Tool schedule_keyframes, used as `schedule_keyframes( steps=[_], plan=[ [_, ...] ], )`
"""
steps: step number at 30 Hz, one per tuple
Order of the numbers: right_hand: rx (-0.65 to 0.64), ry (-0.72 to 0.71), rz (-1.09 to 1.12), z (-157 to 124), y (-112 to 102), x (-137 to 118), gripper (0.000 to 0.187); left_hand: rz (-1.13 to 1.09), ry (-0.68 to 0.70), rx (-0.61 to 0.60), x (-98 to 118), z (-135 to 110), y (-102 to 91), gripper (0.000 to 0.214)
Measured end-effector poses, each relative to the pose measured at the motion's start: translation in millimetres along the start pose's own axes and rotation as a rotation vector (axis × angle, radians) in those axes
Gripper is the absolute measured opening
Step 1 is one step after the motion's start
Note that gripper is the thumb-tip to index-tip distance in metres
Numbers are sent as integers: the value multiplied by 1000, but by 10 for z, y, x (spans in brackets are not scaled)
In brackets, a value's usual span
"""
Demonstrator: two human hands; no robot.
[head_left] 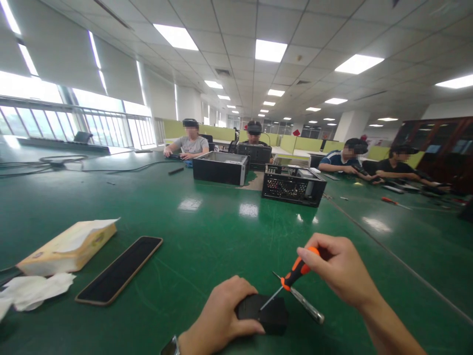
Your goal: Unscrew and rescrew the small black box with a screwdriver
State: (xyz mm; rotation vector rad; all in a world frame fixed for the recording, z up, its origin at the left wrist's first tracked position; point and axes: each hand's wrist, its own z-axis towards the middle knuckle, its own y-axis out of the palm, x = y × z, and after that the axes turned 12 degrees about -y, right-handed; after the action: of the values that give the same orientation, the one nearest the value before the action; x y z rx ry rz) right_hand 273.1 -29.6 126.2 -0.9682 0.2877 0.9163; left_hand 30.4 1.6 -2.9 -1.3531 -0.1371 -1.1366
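Note:
My left hand [231,308] grips a small black box-shaped device [275,315] from its left side, holding it on the green tabletop, fingers behind it and thumb in front. In my right hand [340,264] is an orange and black screwdriver [295,271], pinched near the top of its handle and tilted. Its metal tip touches the top face of the black device; whether a screw sits there is too small to tell. Behind the orange screwdriver, a second screwdriver with a clear handle [308,306] lies on the table, partly covered by it.
A phone [120,271] and a tissue pack [70,246] with crumpled tissues [35,291] lie to the left. Farther back stand two open computer cases [219,170] [291,190]. Another orange screwdriver [395,202] lies far right. Several people sit around the far side; cables [59,162] run at the left.

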Motion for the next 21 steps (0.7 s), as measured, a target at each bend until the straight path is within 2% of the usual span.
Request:
schedule_keyframes(
  steps=[7, 15, 21],
  plan=[
    [-114, 19, -52, 31, 54, 82, 34, -6, 1, -1, 3, 2, -7, 73],
    [-151, 17, -90, 36, 102, 117, 35, -18, -1, -1, 5, -6, -8, 70],
    [-157, 13, -34, 33, 100, 109, 36, -12, 8, -5, 1, -3, -10, 68]
  ],
)
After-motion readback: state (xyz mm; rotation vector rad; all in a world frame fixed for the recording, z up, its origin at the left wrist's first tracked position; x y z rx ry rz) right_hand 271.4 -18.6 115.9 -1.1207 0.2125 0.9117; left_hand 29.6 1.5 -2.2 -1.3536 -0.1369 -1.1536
